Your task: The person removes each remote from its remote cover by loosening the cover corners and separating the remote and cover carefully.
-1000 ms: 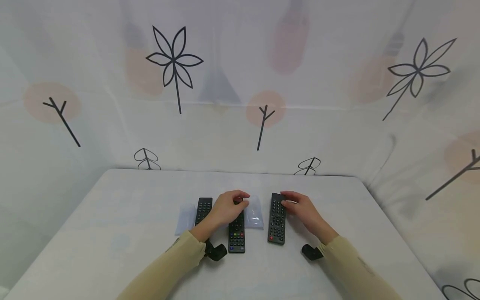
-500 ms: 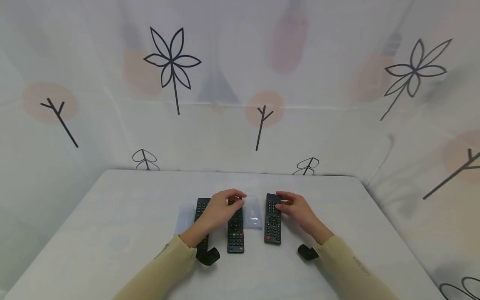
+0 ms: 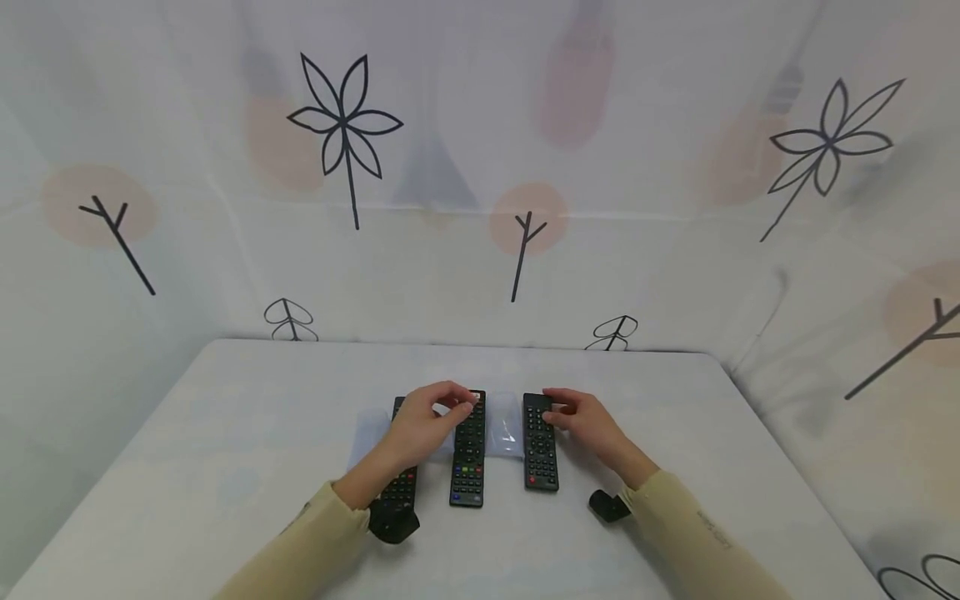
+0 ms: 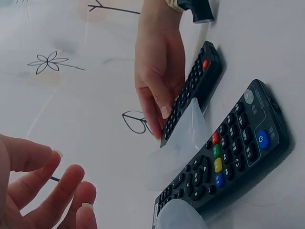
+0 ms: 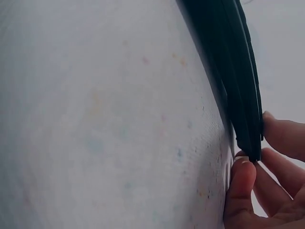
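Three black remote controls lie in a row on the white table. My right hand (image 3: 588, 421) pinches the far end of the right remote control (image 3: 540, 454), thumb on top and fingers at its end and edge in the right wrist view. My left hand (image 3: 420, 425) hovers over the left remote control (image 3: 401, 487), covering part of it. Its fingertips are near the far end of the middle remote control (image 3: 468, 458); in the left wrist view the loosely bent fingers (image 4: 62, 191) hold nothing and stand apart from the remotes.
Clear plastic sleeves lie between and beside the remotes: one at the left (image 3: 367, 437) and another clear plastic sleeve (image 3: 505, 425) right of the middle remote. Black wrist cameras, left (image 3: 393, 521) and right (image 3: 607, 506), sit low over the table. A patterned cloth (image 3: 450, 267) hangs behind.
My right hand has shifted the right remote control leftward, closer to the middle one. The left hand has drawn back to the left, and the middle remote control now lies slightly more tilted.
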### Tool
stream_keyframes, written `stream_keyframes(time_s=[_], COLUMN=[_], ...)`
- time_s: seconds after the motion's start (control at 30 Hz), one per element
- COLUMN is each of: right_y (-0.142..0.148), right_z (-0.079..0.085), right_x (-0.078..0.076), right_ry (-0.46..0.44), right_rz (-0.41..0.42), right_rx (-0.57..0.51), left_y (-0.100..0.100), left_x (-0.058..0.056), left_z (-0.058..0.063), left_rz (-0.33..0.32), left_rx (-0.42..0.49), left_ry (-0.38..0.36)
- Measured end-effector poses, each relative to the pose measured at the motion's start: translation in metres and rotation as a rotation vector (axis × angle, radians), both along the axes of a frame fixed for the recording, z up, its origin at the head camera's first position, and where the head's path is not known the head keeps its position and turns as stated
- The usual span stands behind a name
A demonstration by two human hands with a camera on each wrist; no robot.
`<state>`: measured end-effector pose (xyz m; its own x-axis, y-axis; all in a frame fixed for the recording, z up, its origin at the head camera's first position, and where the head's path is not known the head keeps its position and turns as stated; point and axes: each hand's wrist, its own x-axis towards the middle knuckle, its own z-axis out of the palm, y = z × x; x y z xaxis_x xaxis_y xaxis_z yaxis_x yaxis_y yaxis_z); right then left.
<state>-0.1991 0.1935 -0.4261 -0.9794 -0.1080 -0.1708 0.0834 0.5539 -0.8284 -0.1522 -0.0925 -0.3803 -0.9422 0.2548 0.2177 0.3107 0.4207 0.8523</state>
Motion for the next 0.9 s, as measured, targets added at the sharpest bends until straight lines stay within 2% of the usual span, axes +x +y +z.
stream_keyframes(time_s=[0.23,0.5,0.7,0.9], right_y=[-0.002,-0.003,-0.002,0.001], right_z=[-0.001,-0.003,-0.005,-0.005], right_x=[0.0,-0.002,-0.003,-0.001], right_ry=[0.012,0.025,0.018,0.026], right_rz=[-0.014,-0.043,-0.048,-0.057], right_rx=[0.009,-0.023,-0.039,-0.076], left_y=[-0.007,-0.021,-0.037,-0.051], left_x=[0.008,0.013,0.015,0.012], left_z=[0.004,0.009,0.006,0.002], left_rz=[-0.022,-0.005,0.025,0.056], left_rx=[-0.014,-0.024,-0.023,-0.046], left_ry=[0.021,0.026,0.024,0.005])
